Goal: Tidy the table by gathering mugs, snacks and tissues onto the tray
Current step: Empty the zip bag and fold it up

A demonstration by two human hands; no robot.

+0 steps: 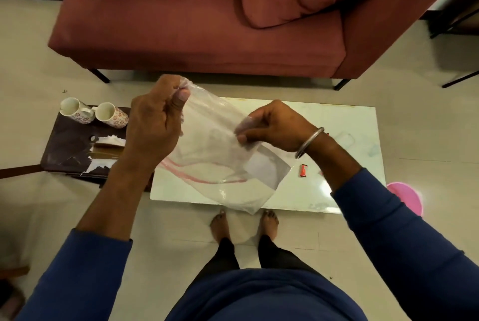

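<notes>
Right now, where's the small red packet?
In the head view, the small red packet lies on the white table, right side, just below the right hand's wrist.

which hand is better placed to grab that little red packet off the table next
The right hand. The red packet lies on the white table just below the right wrist, while the left hand is across the plastic bag. Both hands grip the bag now.

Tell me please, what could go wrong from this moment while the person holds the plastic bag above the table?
1. Both hands, the left hand and right hand, pinch the thin plastic bag; it may tear if they pull apart.
2. The small red packet still lies on the white table and could be forgotten.
3. The two mugs lie tilted on the dark tray and might roll.
</notes>
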